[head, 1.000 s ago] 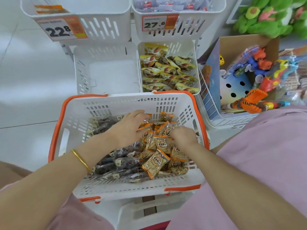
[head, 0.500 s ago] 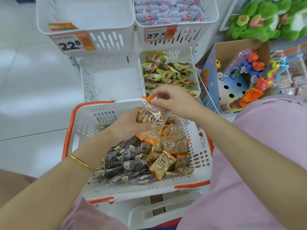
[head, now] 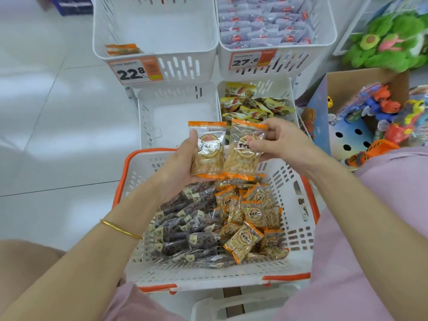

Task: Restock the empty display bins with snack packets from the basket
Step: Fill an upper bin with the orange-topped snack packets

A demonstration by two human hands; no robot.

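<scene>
A white basket with an orange rim sits in front of me, holding dark snack packets on its left and orange-edged clear packets on its right. My left hand holds one orange-edged packet upright above the basket's far edge. Beside it, my right hand pinches a second packet of the same kind. Just beyond them stands an empty white display bin. The upper left bin holds only one orange packet.
The lower right bin holds yellow packets and the upper right bin holds pale packets. A cardboard box of toys and green plush toys stand at the right. White tiled floor lies to the left.
Both hands rose out of the basket, each with an orange-edged packet. The packets now stand side by side above the basket's far edge.
</scene>
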